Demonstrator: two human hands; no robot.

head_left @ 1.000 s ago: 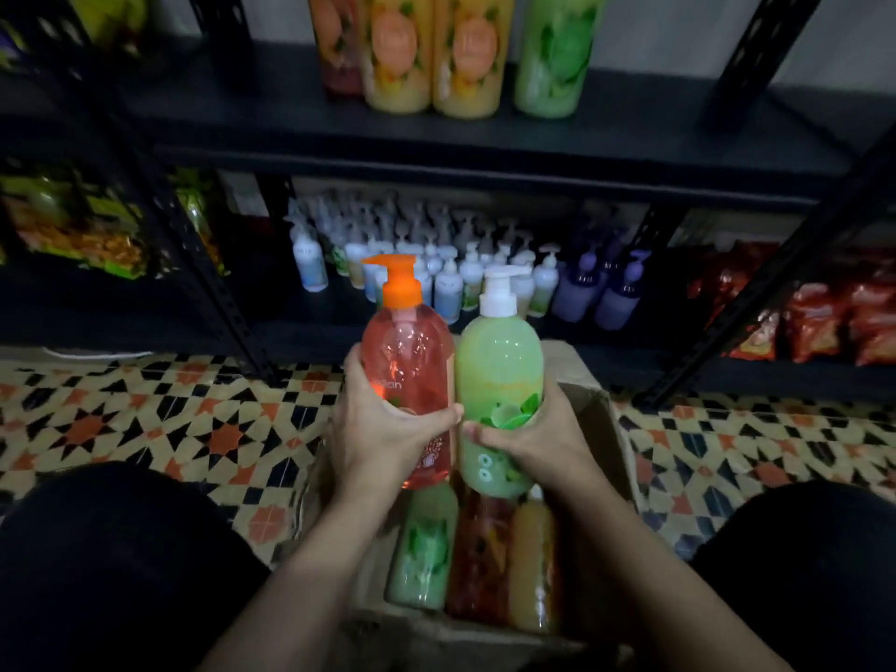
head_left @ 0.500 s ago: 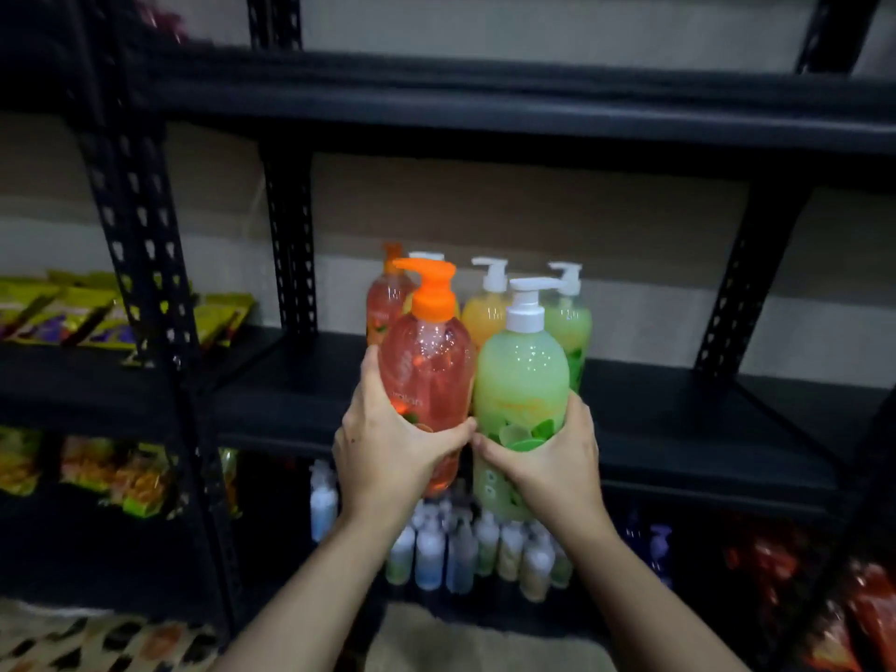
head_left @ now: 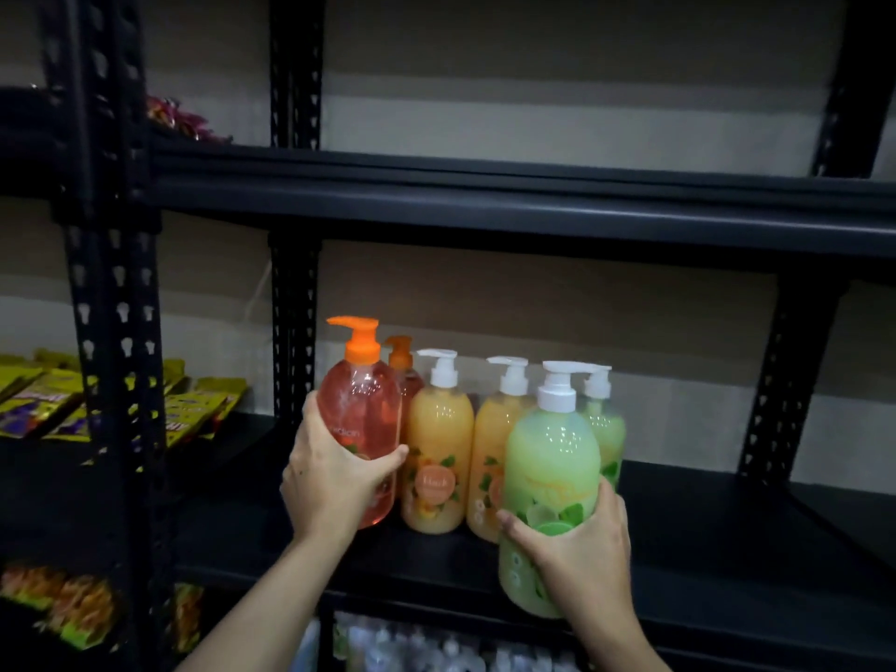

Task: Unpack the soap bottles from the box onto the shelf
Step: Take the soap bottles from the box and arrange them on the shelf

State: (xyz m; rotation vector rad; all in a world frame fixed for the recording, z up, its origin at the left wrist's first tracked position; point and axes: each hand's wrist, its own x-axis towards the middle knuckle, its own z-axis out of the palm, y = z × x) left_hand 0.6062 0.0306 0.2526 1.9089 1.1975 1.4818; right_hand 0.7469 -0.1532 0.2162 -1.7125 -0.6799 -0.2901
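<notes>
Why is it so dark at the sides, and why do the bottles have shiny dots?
Head view: the light is dim, so the black shelf and the snack packets at the left sink into shadow; small white glints sit on the green bottle and the red bottle; the wide lens makes the right post lean; the left post looks smeared.

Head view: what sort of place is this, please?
Probably a small shop or its stockroom: black slotted metal shelving holds a row of pump soap bottles, yellow snack packets lie on the neighbouring rack, and many small bottles fill the shelf below.
</notes>
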